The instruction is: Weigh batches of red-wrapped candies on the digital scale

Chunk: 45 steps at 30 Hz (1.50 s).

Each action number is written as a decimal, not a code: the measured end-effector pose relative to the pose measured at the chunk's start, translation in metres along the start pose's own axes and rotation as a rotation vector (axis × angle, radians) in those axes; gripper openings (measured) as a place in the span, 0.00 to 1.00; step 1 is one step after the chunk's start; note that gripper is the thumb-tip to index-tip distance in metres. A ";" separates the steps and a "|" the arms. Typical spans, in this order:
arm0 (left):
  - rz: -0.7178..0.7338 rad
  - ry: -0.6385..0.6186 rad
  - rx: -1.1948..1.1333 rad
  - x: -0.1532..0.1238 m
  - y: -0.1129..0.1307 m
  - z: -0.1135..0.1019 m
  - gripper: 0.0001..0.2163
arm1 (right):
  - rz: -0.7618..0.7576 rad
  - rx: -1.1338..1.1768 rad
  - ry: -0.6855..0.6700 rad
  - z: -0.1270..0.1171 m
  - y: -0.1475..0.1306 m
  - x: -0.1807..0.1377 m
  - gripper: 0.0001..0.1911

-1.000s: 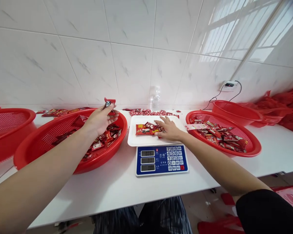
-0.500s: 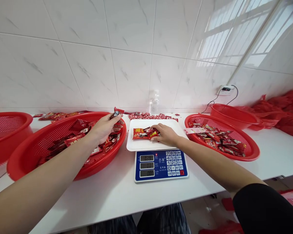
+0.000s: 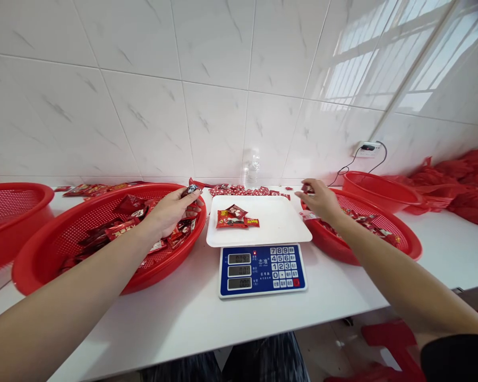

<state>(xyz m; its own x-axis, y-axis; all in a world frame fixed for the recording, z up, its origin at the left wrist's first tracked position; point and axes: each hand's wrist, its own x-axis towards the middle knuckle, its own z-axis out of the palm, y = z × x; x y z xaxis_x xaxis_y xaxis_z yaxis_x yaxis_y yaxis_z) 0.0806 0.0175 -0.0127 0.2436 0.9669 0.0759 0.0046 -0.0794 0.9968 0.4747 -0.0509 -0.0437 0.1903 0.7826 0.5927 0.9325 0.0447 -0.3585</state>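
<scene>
My left hand [image 3: 173, 209] is closed on a small red-and-black snack packet [image 3: 191, 188] above the right rim of the left red basket [image 3: 27, 270]. That basket holds many shiny red wrapped packets. Over the left edge of the right red basket [image 3: 412, 241], my right hand [image 3: 321, 199] pinches a small dark red packet [image 3: 307, 188], mostly covered by the fingers. Between the hands stands a digital scale [image 3: 263, 270] with a white tray [image 3: 279, 223]. A few red snack packets [image 3: 233, 218] lie on the tray's left half.
A clear plastic bottle [image 3: 254, 170] stands by the tiled wall behind a row of small red packets [image 3: 227, 190]. Another red basket [image 3: 16, 204] is at far left. At right are a red basin [image 3: 382, 185], a wall socket [image 3: 367, 149] and piled red bags [image 3: 462, 180].
My right hand has lifted off the scale tray and moved right to the right basket, with a packet in its fingers. Packets stay on the tray. My left hand is nearly still.
</scene>
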 end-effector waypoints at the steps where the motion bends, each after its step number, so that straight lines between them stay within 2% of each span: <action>1: 0.003 -0.005 -0.001 0.000 0.000 0.000 0.14 | 0.050 -0.085 0.002 -0.009 0.013 -0.002 0.25; 3: 0.007 -0.014 0.000 -0.001 0.001 0.001 0.14 | 0.165 -0.227 -0.038 -0.021 0.037 -0.009 0.27; 6: 0.011 -0.028 0.010 -0.001 0.001 0.002 0.13 | 0.309 -0.376 -0.178 -0.027 0.062 -0.016 0.30; 9: 0.015 -0.027 0.027 -0.001 0.001 0.003 0.13 | 0.306 -0.452 -0.224 -0.021 0.058 -0.013 0.33; 11: 0.016 -0.023 0.037 -0.001 0.001 0.002 0.13 | 0.194 -0.427 -0.194 -0.010 0.033 -0.007 0.33; 13: 0.020 -0.021 0.043 -0.001 0.001 0.001 0.14 | 0.010 -0.331 -0.209 0.008 -0.005 -0.003 0.33; 17: 0.037 -0.016 0.071 -0.002 0.000 -0.001 0.15 | -0.363 -0.069 -0.430 0.053 -0.092 -0.006 0.34; 19: 0.046 -0.012 0.094 -0.002 -0.001 -0.002 0.15 | -0.471 -0.017 -0.543 0.074 -0.123 -0.010 0.37; 22: 0.045 0.000 0.122 -0.001 -0.002 -0.003 0.15 | -0.548 -0.017 -0.608 0.095 -0.147 -0.011 0.36; 25: 0.038 0.007 0.140 0.002 -0.004 -0.003 0.15 | -0.544 -0.063 -0.543 0.102 -0.151 -0.006 0.27; 29: 0.024 -0.014 0.160 0.007 -0.004 -0.003 0.15 | -0.477 -0.089 -0.463 0.092 -0.142 0.004 0.18; 32: 0.039 -0.027 0.177 0.006 -0.003 -0.002 0.16 | -0.394 -0.095 -0.362 0.069 -0.123 0.010 0.17; 36: 0.023 -0.017 0.184 0.002 -0.001 -0.002 0.14 | -0.229 -0.116 -0.180 0.020 -0.070 0.018 0.20; 39: -0.003 -0.039 0.171 0.002 -0.002 -0.002 0.14 | -0.002 -0.199 -0.012 -0.018 -0.018 0.017 0.21; 40: -0.006 -0.046 0.167 0.002 -0.002 -0.002 0.14 | 0.063 -0.250 -0.005 -0.028 -0.001 0.014 0.22; 42: -0.005 -0.048 0.167 0.005 -0.003 -0.003 0.14 | 0.137 -0.327 -0.084 -0.040 0.027 0.005 0.26; 45: 0.006 -0.043 0.196 0.008 -0.006 -0.004 0.14 | 0.105 -0.339 -0.203 -0.038 0.048 -0.011 0.30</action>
<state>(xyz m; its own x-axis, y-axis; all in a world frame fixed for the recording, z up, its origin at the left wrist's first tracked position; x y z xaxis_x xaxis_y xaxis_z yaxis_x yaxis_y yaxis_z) 0.0786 0.0266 -0.0176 0.2855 0.9553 0.0766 0.1903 -0.1348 0.9724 0.5287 -0.0813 -0.0401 0.2572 0.8800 0.3993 0.9660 -0.2228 -0.1310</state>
